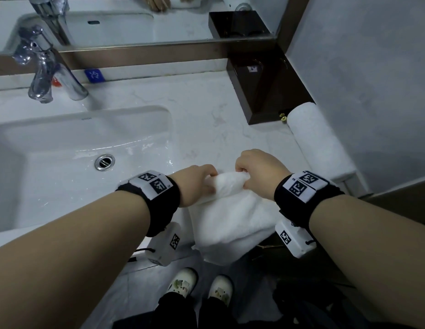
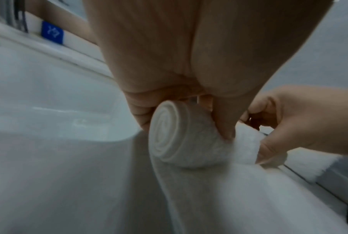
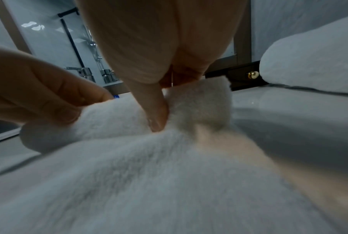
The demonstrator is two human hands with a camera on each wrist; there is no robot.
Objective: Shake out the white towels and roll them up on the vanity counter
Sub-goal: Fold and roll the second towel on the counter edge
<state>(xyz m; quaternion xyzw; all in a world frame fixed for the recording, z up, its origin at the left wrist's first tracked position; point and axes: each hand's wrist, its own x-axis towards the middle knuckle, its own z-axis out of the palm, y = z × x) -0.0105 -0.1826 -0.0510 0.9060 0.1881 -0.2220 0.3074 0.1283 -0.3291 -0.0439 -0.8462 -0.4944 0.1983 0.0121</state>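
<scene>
We observe both hands gripping one white towel [image 1: 232,210] at the front edge of the marble surface [image 1: 202,110], just right of the sink basin [image 1: 64,148]. The left hand [image 1: 194,184] has its fingers curled over the far side of the rolled part and its thumb pressed into the near side; the left wrist view shows the roll's end [image 2: 165,134] as a tight spiral lying on the surface. The right hand [image 1: 259,172] grips the other end of the same roll, fingers curled over the top and thumb [image 3: 159,114] dug into the pile. The two hands sit close together, with a short stretch of roll showing between them.

The unrolled remainder of the towel runs back toward the person, lies flat on the surface and hangs over the front edge above the shoes [image 1: 202,284].

A second towel, already rolled [image 1: 313,138], lies along the right-hand wall, well apart from the hands. Its far end sits just beside a dark brown box [image 1: 261,86] with a small brass knob [image 1: 283,117], which stands in the back right corner under the mirror [image 1: 159,22].

A chrome tap [image 1: 50,74] stands behind the basin, and a blue sticker [image 1: 94,76] is fixed on the upstand beside it. The drain [image 1: 104,161] is visible in the basin floor.
</scene>
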